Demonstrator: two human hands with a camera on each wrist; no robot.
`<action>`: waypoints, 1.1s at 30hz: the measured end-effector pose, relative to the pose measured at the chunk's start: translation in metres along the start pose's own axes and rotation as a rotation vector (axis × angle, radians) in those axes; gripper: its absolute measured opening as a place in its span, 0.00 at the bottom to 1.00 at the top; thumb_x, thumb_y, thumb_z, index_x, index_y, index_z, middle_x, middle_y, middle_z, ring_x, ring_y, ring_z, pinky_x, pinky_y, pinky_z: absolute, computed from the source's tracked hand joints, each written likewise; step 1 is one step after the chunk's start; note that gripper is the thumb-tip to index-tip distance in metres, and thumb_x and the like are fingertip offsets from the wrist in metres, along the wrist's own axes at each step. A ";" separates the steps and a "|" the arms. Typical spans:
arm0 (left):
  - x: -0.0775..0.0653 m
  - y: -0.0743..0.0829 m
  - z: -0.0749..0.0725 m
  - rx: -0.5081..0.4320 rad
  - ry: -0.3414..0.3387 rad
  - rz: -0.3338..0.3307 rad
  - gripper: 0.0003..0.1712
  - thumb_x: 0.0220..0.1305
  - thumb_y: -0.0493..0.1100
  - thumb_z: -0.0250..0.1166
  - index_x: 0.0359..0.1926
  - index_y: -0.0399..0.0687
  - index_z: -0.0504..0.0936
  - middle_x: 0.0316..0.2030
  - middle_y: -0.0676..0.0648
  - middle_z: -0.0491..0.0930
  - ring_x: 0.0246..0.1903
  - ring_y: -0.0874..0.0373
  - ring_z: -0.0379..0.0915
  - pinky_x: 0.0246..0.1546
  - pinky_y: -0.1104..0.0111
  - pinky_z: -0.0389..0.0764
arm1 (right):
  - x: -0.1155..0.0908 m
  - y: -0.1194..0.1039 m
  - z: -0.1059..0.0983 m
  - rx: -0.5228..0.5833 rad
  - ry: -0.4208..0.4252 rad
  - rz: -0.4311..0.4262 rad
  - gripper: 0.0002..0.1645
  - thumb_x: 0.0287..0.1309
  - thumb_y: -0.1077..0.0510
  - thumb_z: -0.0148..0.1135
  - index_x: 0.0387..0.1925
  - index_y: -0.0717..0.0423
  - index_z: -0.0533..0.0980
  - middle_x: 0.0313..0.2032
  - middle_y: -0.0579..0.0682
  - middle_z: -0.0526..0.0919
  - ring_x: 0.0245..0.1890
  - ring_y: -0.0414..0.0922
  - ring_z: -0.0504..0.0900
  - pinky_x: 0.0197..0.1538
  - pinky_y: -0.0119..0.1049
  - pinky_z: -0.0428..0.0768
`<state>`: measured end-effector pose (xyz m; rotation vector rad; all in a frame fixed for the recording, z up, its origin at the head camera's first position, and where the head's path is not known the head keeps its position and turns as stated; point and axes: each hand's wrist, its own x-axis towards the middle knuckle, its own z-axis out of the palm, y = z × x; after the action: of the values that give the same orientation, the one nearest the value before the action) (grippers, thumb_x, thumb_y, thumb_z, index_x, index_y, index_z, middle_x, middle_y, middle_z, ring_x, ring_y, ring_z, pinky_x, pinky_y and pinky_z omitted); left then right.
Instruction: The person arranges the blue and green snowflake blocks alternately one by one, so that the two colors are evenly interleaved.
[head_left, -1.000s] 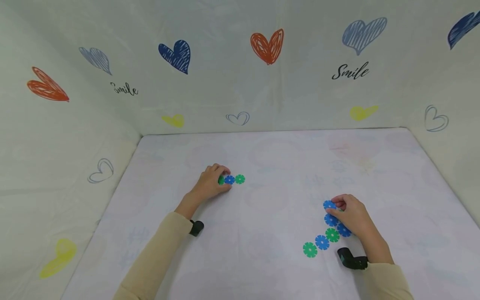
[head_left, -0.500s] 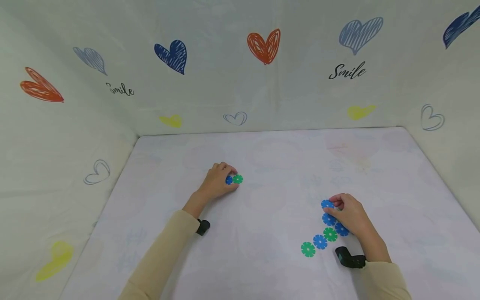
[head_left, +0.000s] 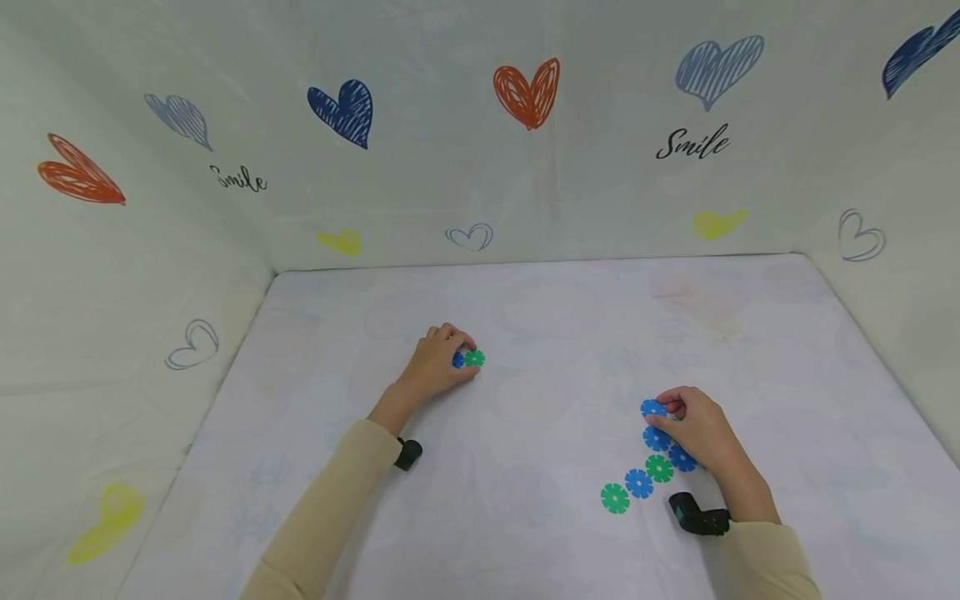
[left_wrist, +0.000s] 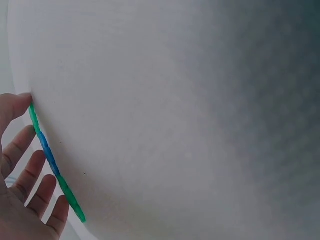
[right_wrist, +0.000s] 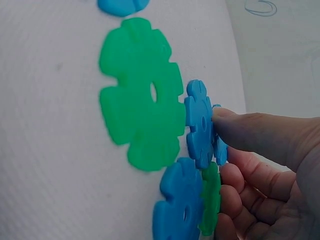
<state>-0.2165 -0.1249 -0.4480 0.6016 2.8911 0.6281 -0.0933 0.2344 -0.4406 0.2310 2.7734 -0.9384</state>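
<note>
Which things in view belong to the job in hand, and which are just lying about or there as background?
Job, apparently:
row of green and blue discs, at the left grip
cluster of blue and green discs, at the right grip

Just there:
printed hearts
"Smile" lettering
black wrist devices
white tabletop

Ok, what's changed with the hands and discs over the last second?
The left hand has slid right along the row, now hiding more of it from the head camera. Whether it has a grip is unclear. The row itself hasn't visibly moved. The right hand stayed put, still holding the chain.
</note>
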 end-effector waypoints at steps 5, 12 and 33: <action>0.000 -0.001 0.001 -0.006 0.003 0.005 0.19 0.55 0.52 0.66 0.46 0.52 0.76 0.49 0.46 0.70 0.51 0.48 0.62 0.53 0.53 0.64 | 0.000 0.000 0.001 0.002 0.001 0.003 0.25 0.55 0.55 0.63 0.49 0.69 0.70 0.41 0.63 0.74 0.39 0.53 0.71 0.44 0.47 0.76; -0.001 -0.001 0.000 -0.008 -0.004 0.002 0.18 0.55 0.52 0.66 0.46 0.53 0.76 0.49 0.46 0.70 0.51 0.48 0.62 0.52 0.54 0.65 | 0.000 0.001 0.001 0.000 -0.001 -0.006 0.25 0.55 0.55 0.63 0.48 0.69 0.70 0.40 0.63 0.74 0.39 0.53 0.72 0.44 0.47 0.75; -0.002 0.000 -0.002 -0.050 -0.002 0.011 0.18 0.55 0.50 0.66 0.45 0.51 0.77 0.48 0.46 0.70 0.48 0.50 0.64 0.50 0.56 0.66 | 0.000 0.000 0.000 0.000 -0.006 0.004 0.26 0.55 0.55 0.63 0.49 0.69 0.69 0.39 0.62 0.74 0.38 0.52 0.71 0.42 0.44 0.75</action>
<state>-0.2153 -0.1264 -0.4464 0.6119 2.8628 0.6986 -0.0935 0.2345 -0.4403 0.2334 2.7658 -0.9372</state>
